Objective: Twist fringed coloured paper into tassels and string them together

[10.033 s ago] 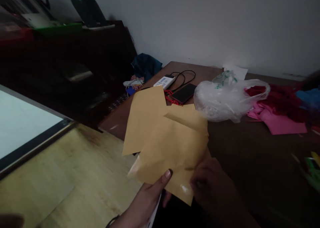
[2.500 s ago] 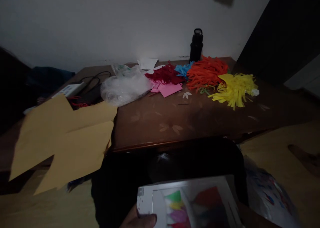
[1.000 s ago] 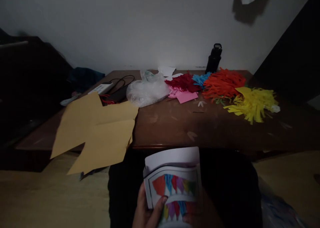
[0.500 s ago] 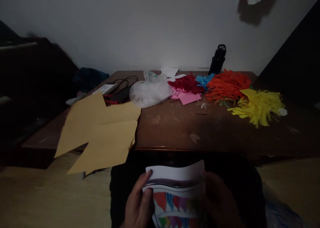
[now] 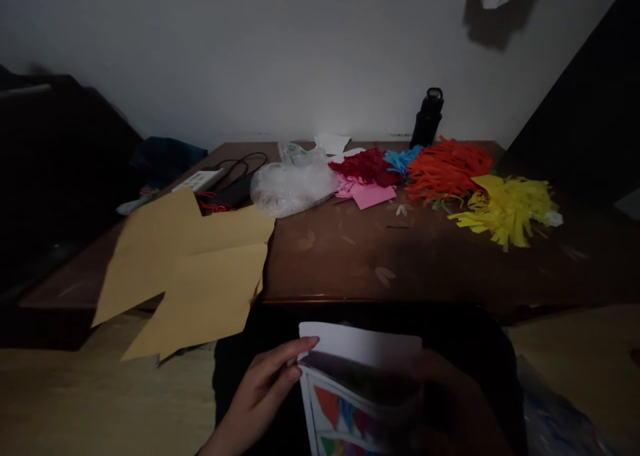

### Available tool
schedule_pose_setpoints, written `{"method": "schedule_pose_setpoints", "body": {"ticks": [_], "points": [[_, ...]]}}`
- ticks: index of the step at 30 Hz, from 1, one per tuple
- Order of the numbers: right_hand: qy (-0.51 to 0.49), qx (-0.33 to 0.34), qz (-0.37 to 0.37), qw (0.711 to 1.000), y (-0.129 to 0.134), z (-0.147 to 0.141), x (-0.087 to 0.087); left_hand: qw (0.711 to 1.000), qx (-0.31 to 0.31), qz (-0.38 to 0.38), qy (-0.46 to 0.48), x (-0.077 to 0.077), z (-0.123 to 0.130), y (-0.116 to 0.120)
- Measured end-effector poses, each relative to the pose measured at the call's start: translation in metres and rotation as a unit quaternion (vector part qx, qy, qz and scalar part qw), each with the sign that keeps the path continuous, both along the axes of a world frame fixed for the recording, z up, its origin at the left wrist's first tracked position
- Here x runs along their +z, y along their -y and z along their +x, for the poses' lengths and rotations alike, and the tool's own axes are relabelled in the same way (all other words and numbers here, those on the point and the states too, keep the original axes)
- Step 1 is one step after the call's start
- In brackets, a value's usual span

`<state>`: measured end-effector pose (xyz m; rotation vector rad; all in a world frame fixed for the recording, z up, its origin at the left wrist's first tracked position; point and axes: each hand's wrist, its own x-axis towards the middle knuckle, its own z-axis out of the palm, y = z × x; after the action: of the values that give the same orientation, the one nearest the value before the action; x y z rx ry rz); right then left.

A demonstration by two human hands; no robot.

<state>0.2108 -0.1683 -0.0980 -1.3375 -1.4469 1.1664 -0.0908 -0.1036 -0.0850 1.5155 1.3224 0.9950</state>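
Low over my lap is a white paper packet point(image 5: 335, 409) with colourful pictures on its front. Its top gapes, and the white back panel stands higher than the printed front. My left hand point(image 5: 263, 383) pinches the packet's left edge, index finger on the back panel and thumb near the front's upper corner. In deep shadow, my right hand point(image 5: 450, 383) is at the right edge; its fingers are hard to make out, though it seems to hold that side. What lies inside the packet is too dark to tell.
On the brown table point(image 5: 320, 269) lie cut yellow paper point(image 5: 200, 269), a plastic bag point(image 5: 295, 183), pink paper point(image 5: 373, 195), and red point(image 5: 367, 167), blue point(image 5: 400, 159), orange point(image 5: 450, 169) and yellow fringed bundles point(image 5: 515, 209). A black bottle point(image 5: 427, 119) stands behind.
The packet's mouth has been pulled wider, and its back panel now stands apart from the front. My left hand has shifted left and stretched its fingers; the view has turned slightly.
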Motion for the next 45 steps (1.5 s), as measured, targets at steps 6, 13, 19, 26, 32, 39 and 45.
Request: {"method": "schedule_pose_setpoints", "body": {"ticks": [6,13,19,26,32,39,45], "points": [[-0.061,-0.128,0.035,0.989,-0.025,-0.005,0.019,0.988,-0.005,0.153,-0.033,0.020,0.029,0.005],[-0.103,-0.108,0.025,0.989,-0.034,-0.012,0.013,0.977,-0.057,0.195,-0.057,0.021,0.029,-0.006],[-0.090,-0.084,0.047,0.991,-0.034,-0.014,0.020,0.994,-0.033,0.101,0.039,0.020,0.035,-0.009],[-0.229,-0.139,-0.039,0.963,-0.037,-0.028,0.018,0.993,-0.004,0.020,0.116,0.016,0.049,-0.011],[-0.209,-0.005,-0.106,0.972,-0.046,-0.025,0.026,0.990,-0.075,0.026,0.121,0.022,0.055,-0.010],[-0.208,-0.027,0.027,0.977,-0.047,-0.026,0.022,0.968,-0.121,0.014,0.220,0.016,0.058,-0.001],[-0.117,0.033,0.230,0.966,-0.051,-0.025,0.029,0.964,-0.125,0.003,0.235,0.017,0.050,-0.002]]}}
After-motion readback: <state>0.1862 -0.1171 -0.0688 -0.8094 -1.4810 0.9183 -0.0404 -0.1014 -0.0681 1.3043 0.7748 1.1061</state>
